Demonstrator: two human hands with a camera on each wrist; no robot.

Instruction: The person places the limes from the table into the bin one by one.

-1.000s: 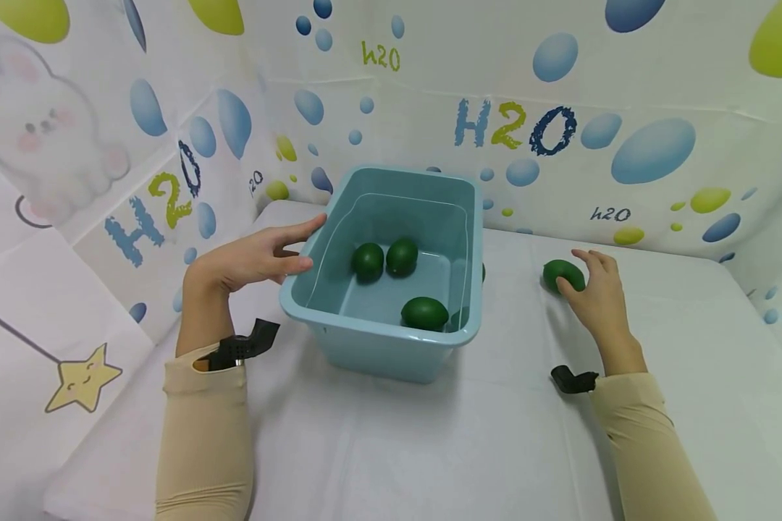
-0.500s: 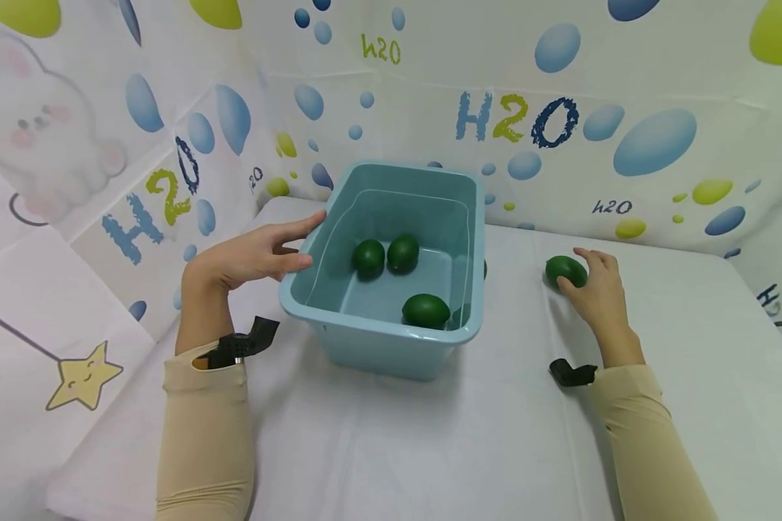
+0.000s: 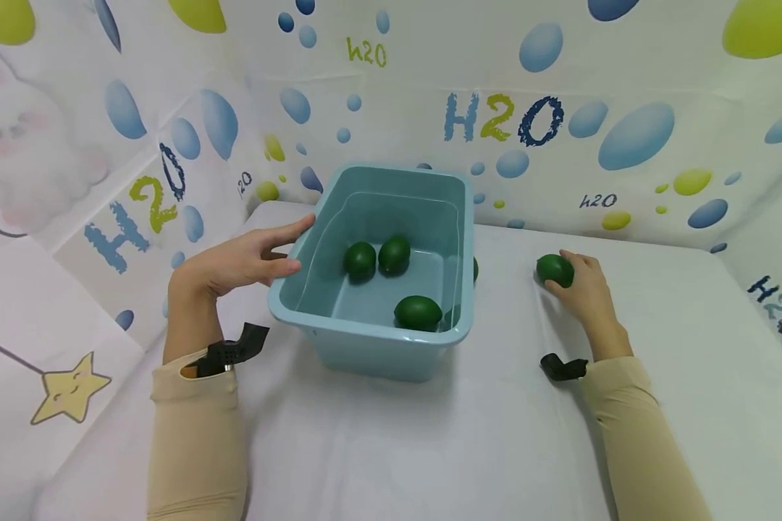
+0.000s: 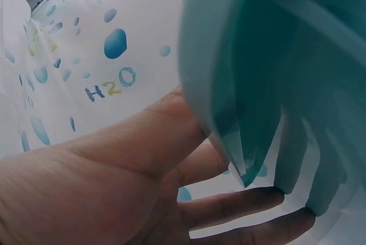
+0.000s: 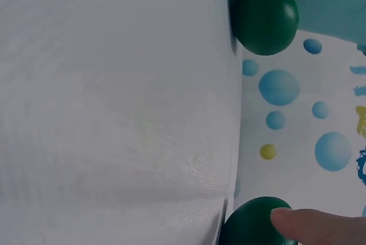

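Observation:
A light blue plastic bin (image 3: 378, 362) stands on the white-covered table in the head view, with a lime (image 3: 418, 313) near its front and two others, one lime (image 3: 360, 261) beside another (image 3: 394, 255), further back. My left hand (image 3: 250, 257) touches the bin's left side with thumb and fingers extended; in the left wrist view its fingertips (image 4: 309, 213) meet the outer wall below the rim. To the right of the bin, my right hand (image 3: 583, 289) holds a dark green lime (image 3: 554, 270) between thumb and fingers, low at the table.
One more lime (image 5: 266, 19) lies against the bin's right outer side, mostly hidden in the head view. A patterned white curtain (image 3: 515, 58) rises behind the table and along both sides. Black wrist cameras sit at both cuffs.
My right hand's fingers have closed in around the lime, which they only reached over before. The left hand stays at the bin. The head view has shifted slightly.

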